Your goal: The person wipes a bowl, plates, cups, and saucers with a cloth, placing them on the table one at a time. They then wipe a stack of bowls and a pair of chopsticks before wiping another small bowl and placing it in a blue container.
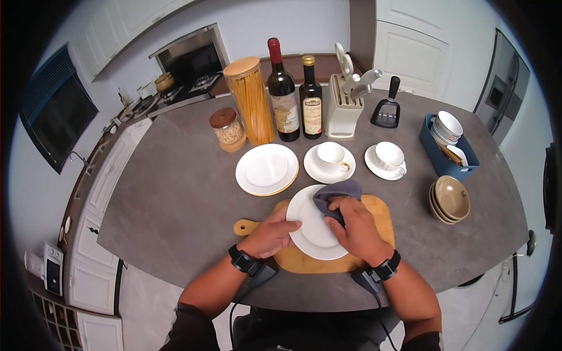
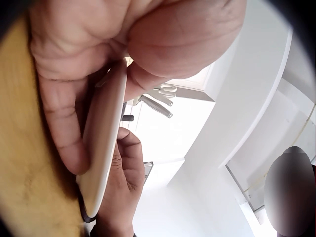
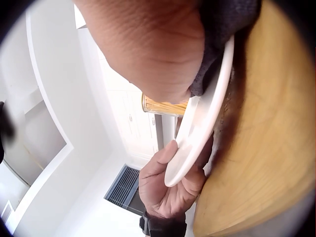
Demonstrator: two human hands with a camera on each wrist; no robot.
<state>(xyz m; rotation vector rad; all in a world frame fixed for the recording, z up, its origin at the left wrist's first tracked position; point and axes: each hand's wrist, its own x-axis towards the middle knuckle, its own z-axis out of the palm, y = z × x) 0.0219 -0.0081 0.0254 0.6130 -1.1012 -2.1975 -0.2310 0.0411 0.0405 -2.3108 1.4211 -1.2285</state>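
A white plate [image 1: 313, 225] is held tilted over a wooden cutting board [image 1: 374, 219]. The left hand [image 1: 270, 233] grips its left rim, thumb on top and fingers beneath, as the left wrist view [image 2: 106, 133] also shows. On the plate's upper right, the right hand [image 1: 358, 231] holds a bunched dark grey cloth [image 1: 345, 190] against the surface, with fingers curled on it. In the right wrist view the cloth [image 3: 224, 29] lies between that hand [image 3: 153, 49] and the plate [image 3: 207, 118].
Behind the board stand a white plate stack [image 1: 267, 169] and two cups on saucers [image 1: 313, 169]. Farther back are jars, two bottles [image 1: 285, 111], a knife block [image 1: 342, 117] and a spatula [image 1: 386, 111]. Brown bowls [image 1: 452, 199] and a blue bin [image 1: 436, 153] stand at right.
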